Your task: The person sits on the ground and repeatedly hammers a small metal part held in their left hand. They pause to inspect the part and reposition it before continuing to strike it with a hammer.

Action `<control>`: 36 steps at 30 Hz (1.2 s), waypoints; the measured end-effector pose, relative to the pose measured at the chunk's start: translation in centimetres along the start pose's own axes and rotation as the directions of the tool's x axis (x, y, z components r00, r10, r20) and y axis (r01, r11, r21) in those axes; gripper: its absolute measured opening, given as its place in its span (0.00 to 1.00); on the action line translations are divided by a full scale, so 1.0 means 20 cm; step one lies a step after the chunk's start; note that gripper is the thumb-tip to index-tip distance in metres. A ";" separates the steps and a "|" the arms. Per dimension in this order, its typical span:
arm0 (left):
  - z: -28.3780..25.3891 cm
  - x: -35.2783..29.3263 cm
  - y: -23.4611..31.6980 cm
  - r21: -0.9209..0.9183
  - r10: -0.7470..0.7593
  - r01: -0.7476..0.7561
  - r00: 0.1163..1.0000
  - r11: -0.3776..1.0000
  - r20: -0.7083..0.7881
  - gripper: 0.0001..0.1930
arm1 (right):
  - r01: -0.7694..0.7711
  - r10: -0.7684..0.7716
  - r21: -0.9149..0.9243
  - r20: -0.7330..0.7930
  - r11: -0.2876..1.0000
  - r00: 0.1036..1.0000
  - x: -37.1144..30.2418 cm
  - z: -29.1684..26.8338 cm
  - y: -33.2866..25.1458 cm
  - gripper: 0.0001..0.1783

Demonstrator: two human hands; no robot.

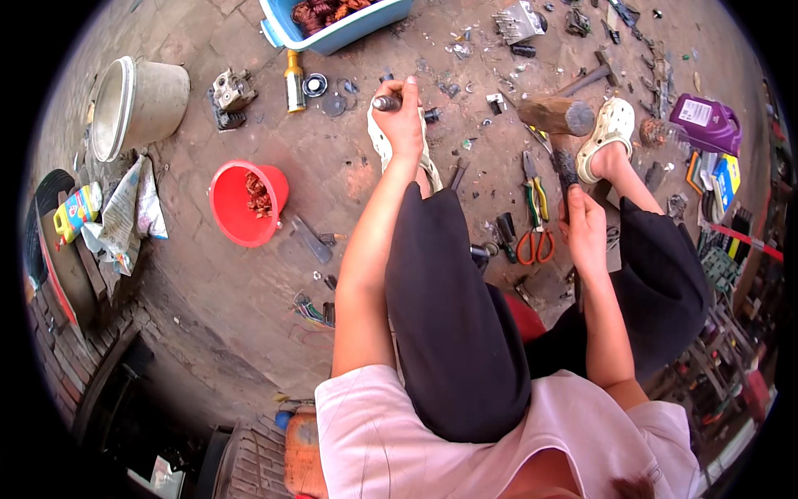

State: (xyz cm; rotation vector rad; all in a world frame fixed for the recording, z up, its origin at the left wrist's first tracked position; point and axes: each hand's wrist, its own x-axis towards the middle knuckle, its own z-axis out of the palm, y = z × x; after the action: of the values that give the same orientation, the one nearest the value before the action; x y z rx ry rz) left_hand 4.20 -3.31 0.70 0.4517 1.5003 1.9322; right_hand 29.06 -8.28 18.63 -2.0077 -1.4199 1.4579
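My left hand [401,125] is closed around a short metal rod [386,103], whose round grey end shows above my fist; the rest is hidden, and I cannot tell what kind of tool it is. It is held over my left clog [378,143]. My right hand [584,226] grips the dark handle of a mallet [555,115] with a thick wooden head, raised beside my right clog [613,133]. Between my legs, pliers [534,185] with green and yellow handles lie on the ground near orange-handled scissors [536,247].
A red bucket [226,218] with copper-coloured scraps stands left, a whitish bucket [162,100] beyond it. A blue basin [357,40] of copper-coloured coils sits ahead, near a yellow bottle [294,83]. To the right are a hammer [586,79] and a purple jug [706,123]. Small metal parts litter the ground.
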 end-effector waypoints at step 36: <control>0.06 -0.07 -0.07 0.100 -0.044 0.024 0.980 0.995 0.195 0.14 | -0.165 0.159 0.110 0.058 0.980 0.986 0.03 0.01 0.20 0.28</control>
State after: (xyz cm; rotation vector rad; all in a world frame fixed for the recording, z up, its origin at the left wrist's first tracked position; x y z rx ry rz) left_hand 6.43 -3.22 -0.05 0.6375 1.4671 1.7378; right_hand 30.99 -9.75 15.51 -2.0701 -1.1843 1.6268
